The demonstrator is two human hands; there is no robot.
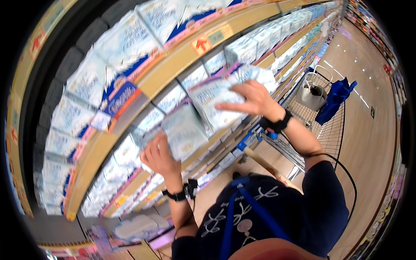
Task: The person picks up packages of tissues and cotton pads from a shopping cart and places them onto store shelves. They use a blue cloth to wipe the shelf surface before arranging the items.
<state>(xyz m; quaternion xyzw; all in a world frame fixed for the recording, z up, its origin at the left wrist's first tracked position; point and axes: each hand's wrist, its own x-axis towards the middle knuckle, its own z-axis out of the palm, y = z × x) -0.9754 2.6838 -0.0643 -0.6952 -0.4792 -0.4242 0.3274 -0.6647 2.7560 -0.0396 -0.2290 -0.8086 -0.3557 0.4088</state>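
Observation:
White-and-pale-blue soft packs stand in rows on the shelf before me. My left hand (pixel 161 156) is at the left side of a front pack (pixel 187 131), its fingers bent; whether they grip it is hidden. Beside that pack, another front pack (pixel 209 99) juts out at a tilt. Across its face lies my right hand (pixel 255 99), with thumb and forefinger spread apart; its other fingers are partly hidden. A further pack (pixel 253 74) shows just behind the right hand. Each wrist wears a black strap.
A yellowish shelf edge (pixel 156 83) carries price tags above my hands, with more packs (pixel 126 39) over it. A promotional sign (pixel 122 104) sticks out at left. On my right stands a shopping cart (pixel 336 126) holding a white bag (pixel 310 96) and a blue bag (pixel 333 100).

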